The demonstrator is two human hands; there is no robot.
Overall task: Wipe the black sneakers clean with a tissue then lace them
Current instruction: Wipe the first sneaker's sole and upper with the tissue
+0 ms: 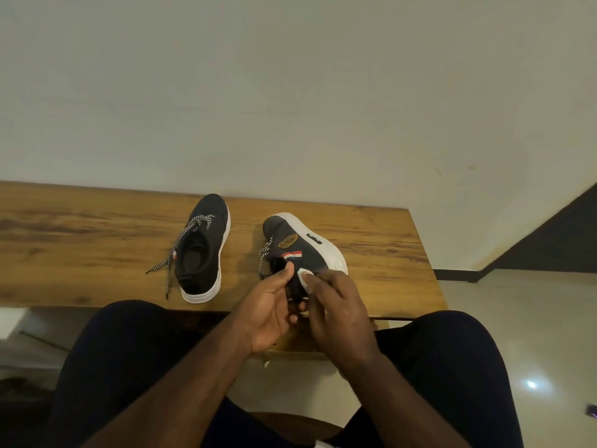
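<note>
Your left hand (269,313) grips the heel of the tilted sneaker (297,250) on the wooden table (80,240), thumb on its collar. Your right hand (339,313) presses a white tissue (305,275) against that shoe's side. The second sneaker (203,250) stands upright left of it, apart, its laces (169,268) trailing loose.

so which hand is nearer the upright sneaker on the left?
Left. The left hand grips the tipped sneaker beside the upright sneaker; the right hand, pressing the tissue, is farther over.
</note>
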